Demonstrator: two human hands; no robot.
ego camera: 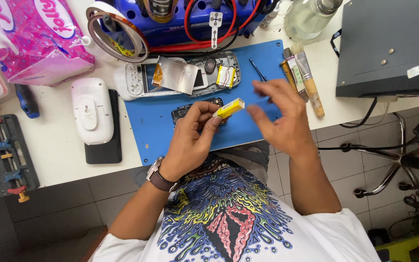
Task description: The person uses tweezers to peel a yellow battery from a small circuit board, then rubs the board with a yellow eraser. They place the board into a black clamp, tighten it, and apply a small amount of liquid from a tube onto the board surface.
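My left hand (pixel 195 138) pinches a small yellow and white battery pack (pixel 230 107) between thumb and fingers, just above the blue work mat (pixel 156 133). A dark circuit board (pixel 180 112) lies on the mat under that hand. My right hand (pixel 280 114) hovers right beside the battery, fingers spread and blurred, holding nothing. An opened white device (pixel 183 75) with a silver shield and exposed parts lies at the mat's far edge.
A white device back cover (pixel 90 110) rests on a black slab at left. A pink packet (pixel 37 36), tape rolls (pixel 117 34), a blue tool rack (pixel 185 19), brushes (pixel 306 80), a glass bottle (pixel 309 17), a grey box (pixel 389 46) and a black jig (pixel 3 155) surround the mat.
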